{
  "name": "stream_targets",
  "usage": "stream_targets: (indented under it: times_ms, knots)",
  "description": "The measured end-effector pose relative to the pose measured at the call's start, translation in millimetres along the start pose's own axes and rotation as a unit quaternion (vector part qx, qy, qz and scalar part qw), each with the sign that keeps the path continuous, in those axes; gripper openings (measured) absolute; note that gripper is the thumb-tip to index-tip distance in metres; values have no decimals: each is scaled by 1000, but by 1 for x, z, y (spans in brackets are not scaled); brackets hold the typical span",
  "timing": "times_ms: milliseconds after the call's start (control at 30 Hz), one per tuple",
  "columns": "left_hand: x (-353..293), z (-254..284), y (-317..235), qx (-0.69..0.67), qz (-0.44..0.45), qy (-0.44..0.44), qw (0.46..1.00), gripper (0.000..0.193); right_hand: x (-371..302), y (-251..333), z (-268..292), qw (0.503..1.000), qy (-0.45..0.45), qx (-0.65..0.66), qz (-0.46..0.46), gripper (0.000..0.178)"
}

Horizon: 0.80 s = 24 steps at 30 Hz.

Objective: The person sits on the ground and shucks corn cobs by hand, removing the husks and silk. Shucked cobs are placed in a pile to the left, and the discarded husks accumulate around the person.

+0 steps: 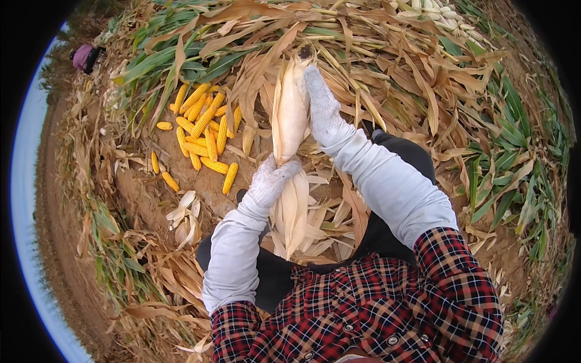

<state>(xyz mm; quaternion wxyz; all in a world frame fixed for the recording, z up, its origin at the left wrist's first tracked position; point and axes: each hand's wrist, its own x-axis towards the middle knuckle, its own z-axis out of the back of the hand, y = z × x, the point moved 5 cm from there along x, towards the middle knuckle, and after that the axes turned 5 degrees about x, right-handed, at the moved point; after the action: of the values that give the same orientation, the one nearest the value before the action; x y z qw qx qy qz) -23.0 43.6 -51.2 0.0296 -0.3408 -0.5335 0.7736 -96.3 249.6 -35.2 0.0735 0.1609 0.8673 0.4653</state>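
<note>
Between my hands is an ear of corn (pixel 290 115), wrapped in pale husk, its dark silk tip pointing away from me. My left hand (pixel 270 180), in a whitish glove, closes round its near end, where loose husk leaves (pixel 292 212) hang down. On the far right side of the ear, my gloved right hand (pixel 322 112) grips close to the tip; its fingers are partly hidden. Left of the ear, a pile of husked yellow corn cobs (pixel 209 130) lies on bare soil.
Cut corn stalks with dry and green leaves (pixel 387 54) spread across the far side. Stripped husks (pixel 184 215) litter the ground around my legs. More green stalks (pixel 508 157) lie at the right. Pale ears (pixel 439 15) sit at the far right. Someone in a pinkish garment (pixel 85 57) appears far left.
</note>
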Motion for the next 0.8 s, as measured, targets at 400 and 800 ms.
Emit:
stream_targets:
  times_ms: [400, 800]
  knots:
    - [20, 8, 24, 103, 20, -82, 991, 56, -15, 25, -10, 992, 8, -93, -84, 68]
    - [21, 8, 35, 311, 66, -22, 948, 65, -49, 28, -39, 970, 132, -197, 49, 65]
